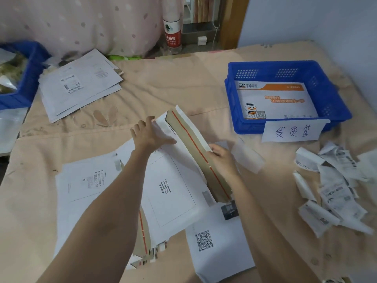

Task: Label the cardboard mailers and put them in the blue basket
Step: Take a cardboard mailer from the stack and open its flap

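A white cardboard mailer (175,193) lies on top of a stack in front of me, with its brown flap (195,152) and red tape strip raised. My left hand (151,133) presses flat on the mailer's far corner. My right hand (221,158) grips the flap's edge near its middle, with a blurred white strip of paper (244,156) beside it. The blue basket (330,92) stands at the right rear with a handwritten paper sign (293,131) on its front. One orange and white mailer (275,99) lies flat inside it.
More mailers (81,82) are piled at the left rear beside another blue crate (28,78). Crumpled label backings (334,186) litter the right side. A sheet with a QR code (216,242) lies near me. A water bottle (172,29) stands at the back.
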Motion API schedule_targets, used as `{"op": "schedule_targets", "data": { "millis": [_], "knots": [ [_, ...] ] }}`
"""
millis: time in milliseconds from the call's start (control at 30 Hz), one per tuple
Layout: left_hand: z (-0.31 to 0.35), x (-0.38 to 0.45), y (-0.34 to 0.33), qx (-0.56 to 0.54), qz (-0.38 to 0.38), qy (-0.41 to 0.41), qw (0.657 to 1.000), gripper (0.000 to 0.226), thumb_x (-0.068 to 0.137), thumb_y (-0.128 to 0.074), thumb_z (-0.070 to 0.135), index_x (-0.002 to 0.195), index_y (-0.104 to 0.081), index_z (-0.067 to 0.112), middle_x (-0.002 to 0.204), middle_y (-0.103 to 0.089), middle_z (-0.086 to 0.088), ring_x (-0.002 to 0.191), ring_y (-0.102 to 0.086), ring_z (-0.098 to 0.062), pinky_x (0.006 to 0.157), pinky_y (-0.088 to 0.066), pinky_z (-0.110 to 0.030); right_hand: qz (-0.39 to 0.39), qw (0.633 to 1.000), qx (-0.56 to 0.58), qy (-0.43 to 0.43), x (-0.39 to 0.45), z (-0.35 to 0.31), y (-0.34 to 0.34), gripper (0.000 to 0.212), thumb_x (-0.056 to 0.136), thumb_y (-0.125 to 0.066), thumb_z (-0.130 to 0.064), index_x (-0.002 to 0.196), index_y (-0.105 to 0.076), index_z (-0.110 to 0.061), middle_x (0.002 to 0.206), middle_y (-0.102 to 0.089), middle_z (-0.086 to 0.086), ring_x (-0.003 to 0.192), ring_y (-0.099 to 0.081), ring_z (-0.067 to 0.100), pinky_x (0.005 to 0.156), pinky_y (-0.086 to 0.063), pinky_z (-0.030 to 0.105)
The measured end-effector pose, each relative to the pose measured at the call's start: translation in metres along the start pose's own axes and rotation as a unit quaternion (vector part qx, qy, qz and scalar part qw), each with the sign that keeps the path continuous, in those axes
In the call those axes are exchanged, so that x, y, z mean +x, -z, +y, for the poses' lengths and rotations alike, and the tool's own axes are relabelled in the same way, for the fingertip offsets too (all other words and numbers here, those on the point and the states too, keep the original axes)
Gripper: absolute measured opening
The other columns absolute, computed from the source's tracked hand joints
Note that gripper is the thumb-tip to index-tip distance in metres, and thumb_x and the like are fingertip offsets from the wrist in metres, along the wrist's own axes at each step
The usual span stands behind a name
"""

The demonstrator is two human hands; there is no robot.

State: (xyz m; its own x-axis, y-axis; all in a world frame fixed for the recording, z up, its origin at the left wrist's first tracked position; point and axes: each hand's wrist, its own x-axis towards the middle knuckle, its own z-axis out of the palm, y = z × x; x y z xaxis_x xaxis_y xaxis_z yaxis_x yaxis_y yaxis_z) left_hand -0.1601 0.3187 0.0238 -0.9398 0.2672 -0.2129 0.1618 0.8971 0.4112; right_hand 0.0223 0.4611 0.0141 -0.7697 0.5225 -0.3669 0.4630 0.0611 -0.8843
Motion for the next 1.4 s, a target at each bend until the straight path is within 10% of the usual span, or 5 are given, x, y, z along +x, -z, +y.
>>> {"op": "schedule_targets", "data": {
  "millis": [333,433,733,933,1400],
  "knots": [
    [-0.017,0.004,0.012,-0.098,-0.029,0.207,0.973,0.100,0.055,-0.083,0.055,0.130,-0.033,0.012,0.135,-0.045,-0.012,0.130,-0.036,-0.031,0.107,-0.026,-0.046,0.056,0.968,0.145,-0.199,0.019,0.058,0.024,0.069,0.072,-0.082,-0.039,0.125,-0.052,-0.006,0.118,-0.061,0.009,0.110,-0.059,0.028,0.091,-0.051,0.032],
    [-0.028,-0.007,0.007,-0.138,-0.042,0.258,0.955,0.106,0.045,-0.082,0.064,0.124,-0.034,0.013,0.129,-0.049,-0.012,0.125,-0.043,-0.034,0.103,-0.035,-0.049,0.141,0.979,0.101,-0.103,0.022,0.055,0.016,0.041,0.071,-0.078,0.002,0.110,-0.064,0.001,0.102,-0.069,0.009,0.088,-0.066,0.016,0.072,-0.052,0.014],
    [-0.055,-0.063,-0.029,-0.201,-0.050,0.295,0.933,0.082,0.062,-0.075,0.022,0.132,-0.033,0.010,0.110,-0.061,-0.008,0.097,-0.063,-0.028,0.084,-0.054,-0.039,0.229,0.972,-0.045,-0.022,0.057,0.052,0.005,0.058,0.070,-0.066,0.005,0.123,-0.054,-0.017,0.121,-0.062,0.003,0.112,-0.059,0.022,0.090,-0.052,0.035],
    [-0.049,-0.079,-0.035,0.128,-0.040,0.221,0.966,0.080,0.072,-0.073,0.043,0.132,-0.031,0.010,0.128,-0.040,-0.010,0.121,-0.038,-0.028,0.096,-0.033,-0.034,0.234,0.914,-0.330,0.020,0.042,0.049,-0.003,0.048,0.079,-0.058,0.000,0.126,-0.056,-0.012,0.134,-0.048,0.008,0.122,-0.041,0.031,0.097,-0.034,0.038],
    [-0.039,-0.055,-0.049,0.190,-0.052,-0.008,0.980,0.060,0.075,-0.072,0.045,0.120,-0.048,0.014,0.132,-0.037,-0.012,0.122,-0.034,-0.031,0.100,-0.030,-0.037,-0.004,0.898,-0.432,0.083,0.056,0.024,-0.030,0.041,0.074,-0.061,-0.011,0.113,-0.062,-0.024,0.119,-0.053,-0.002,0.118,-0.040,0.021,0.092,-0.024,0.029]
  ]
}}
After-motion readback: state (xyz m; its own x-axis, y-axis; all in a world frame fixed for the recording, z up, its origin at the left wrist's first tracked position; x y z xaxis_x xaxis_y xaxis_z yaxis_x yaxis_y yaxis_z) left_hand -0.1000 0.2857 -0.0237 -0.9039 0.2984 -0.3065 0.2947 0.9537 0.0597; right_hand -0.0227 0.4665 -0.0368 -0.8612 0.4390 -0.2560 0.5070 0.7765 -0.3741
